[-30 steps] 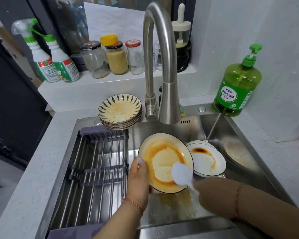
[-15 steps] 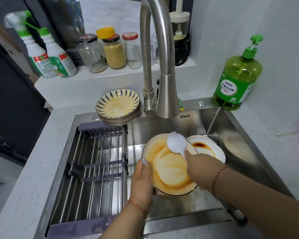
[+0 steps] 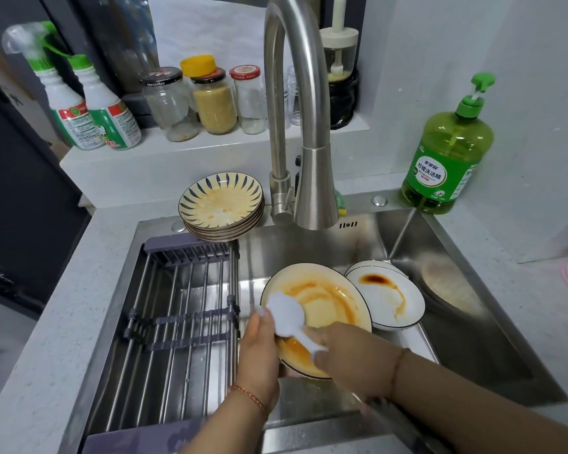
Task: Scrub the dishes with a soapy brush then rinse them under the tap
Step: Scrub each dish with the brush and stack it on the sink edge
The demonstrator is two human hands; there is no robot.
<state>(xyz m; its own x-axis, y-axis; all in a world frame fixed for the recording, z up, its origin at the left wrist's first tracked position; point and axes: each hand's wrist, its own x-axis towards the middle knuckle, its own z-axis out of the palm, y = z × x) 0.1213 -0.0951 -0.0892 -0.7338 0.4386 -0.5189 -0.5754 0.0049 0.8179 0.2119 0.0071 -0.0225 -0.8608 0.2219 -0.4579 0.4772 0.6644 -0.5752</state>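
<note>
Brush head on plate's left rim, handle running back to the right hand.
Left hand (image 3: 258, 350) grips the tilted plate (image 3: 325, 303) edge; right hand (image 3: 348, 355) fingers wrap the brush (image 3: 287, 314) handle.

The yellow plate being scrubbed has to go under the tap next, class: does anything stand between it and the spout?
Nothing visible does. The yellow plate, held by the left hand, sits just in front of and below the tap, with only bare sink between them. The stained white plate lies off to its right.

Soft, even indoor light fills the scene, glare streaks the sink (image 3: 351, 247) steel, wide-angle bending curves the edges, and the brush (image 3: 287, 314) blurs.
</note>
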